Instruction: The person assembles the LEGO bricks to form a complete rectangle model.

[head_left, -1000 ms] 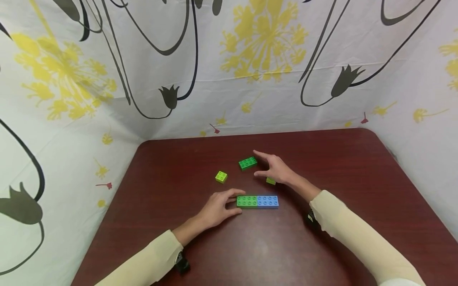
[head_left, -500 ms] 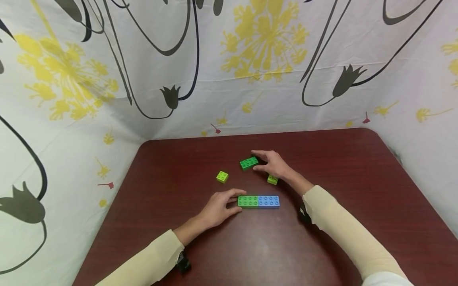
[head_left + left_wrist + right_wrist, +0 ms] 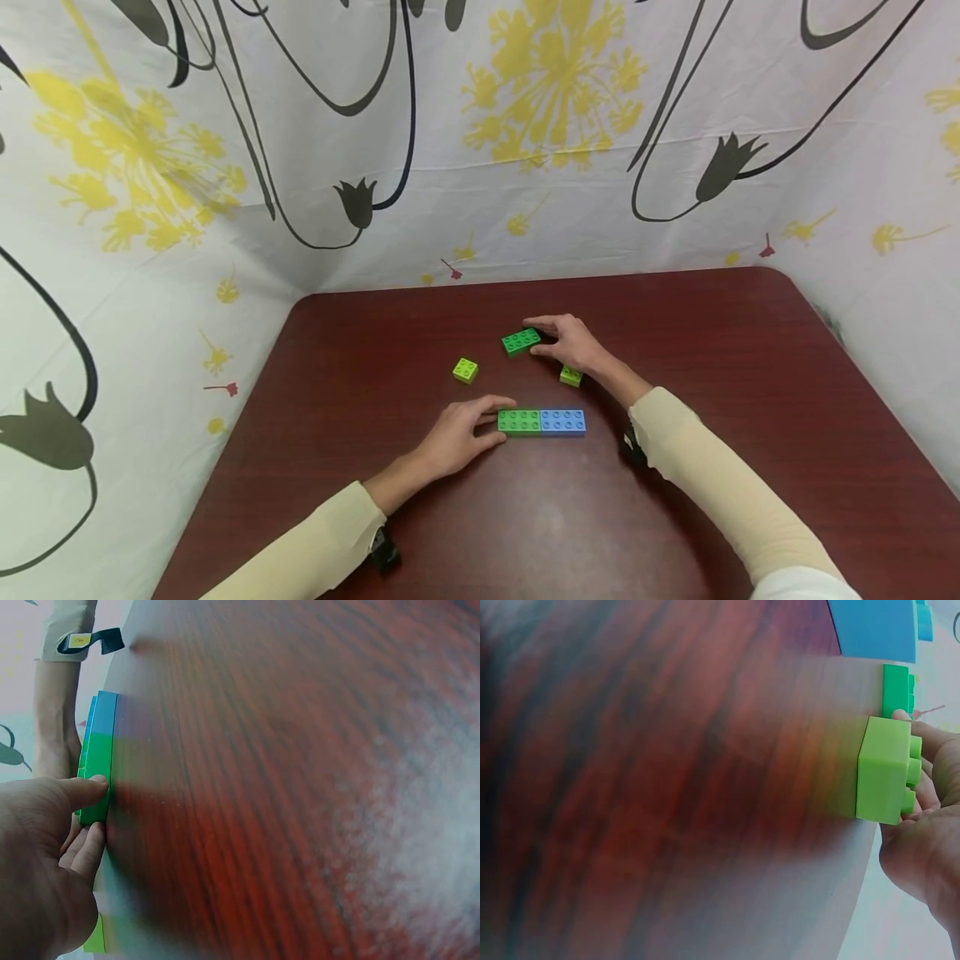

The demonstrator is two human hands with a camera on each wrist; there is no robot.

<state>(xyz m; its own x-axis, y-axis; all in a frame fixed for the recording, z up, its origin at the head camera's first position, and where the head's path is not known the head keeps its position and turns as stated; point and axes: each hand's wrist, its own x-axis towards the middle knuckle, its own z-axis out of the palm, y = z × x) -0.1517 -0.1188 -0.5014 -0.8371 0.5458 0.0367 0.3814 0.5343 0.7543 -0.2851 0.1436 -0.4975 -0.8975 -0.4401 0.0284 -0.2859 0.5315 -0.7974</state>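
My left hand (image 3: pixel 453 433) holds the left end of a joined bar of toy building bricks, thumb on the near side and fingers round the far side. The bar is a green brick (image 3: pixel 519 422) beside a blue brick (image 3: pixel 562 422); the thumb presses the green side in the left wrist view. Farther back, my right hand (image 3: pixel 576 343) has thumb and forefinger on either side of the right end of a darker green brick (image 3: pixel 521 341), thumb tip right at its near edge. A small lime brick (image 3: pixel 571 377) lies under that hand's palm side, partly covered in the head view.
Another small lime brick (image 3: pixel 465 370) lies left of the dark green one. Everything rests on a dark red-brown wooden table (image 3: pixel 637 533) with rounded back corners. A patterned white cloth (image 3: pixel 480 208) hangs along the back and sides.
My right hand has shifted left and its thumb and forefinger have drawn closer round the dark green brick, uncovering more of the small lime brick. The left hand and joined bricks have stayed put.
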